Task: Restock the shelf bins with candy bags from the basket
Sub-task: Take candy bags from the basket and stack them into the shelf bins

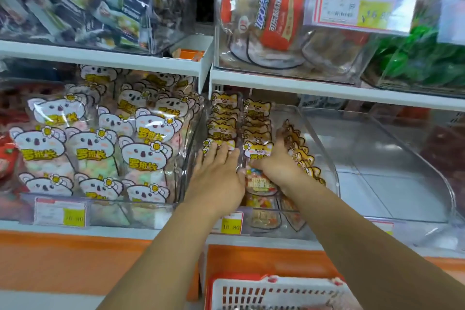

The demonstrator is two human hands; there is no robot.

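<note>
A clear shelf bin (324, 158) on the lower shelf holds rows of orange cat-faced candy bags (256, 131). My left hand (217, 173) lies flat with straight fingers on the left row of bags. My right hand (279, 163) reaches into the bin between the middle row and a right row of cat bags (302, 156); its fingers are tucked among the bags and I cannot see whether they grip one. The red and white basket (274, 294) sits below at the bottom edge.
A bin of koala-faced marshmallow bags (100, 148) stands to the left. An empty clear bin (402, 163) is on the right. The upper shelf (302, 83) carries more clear bins. Yellow price tags (231, 224) hang on the bin fronts.
</note>
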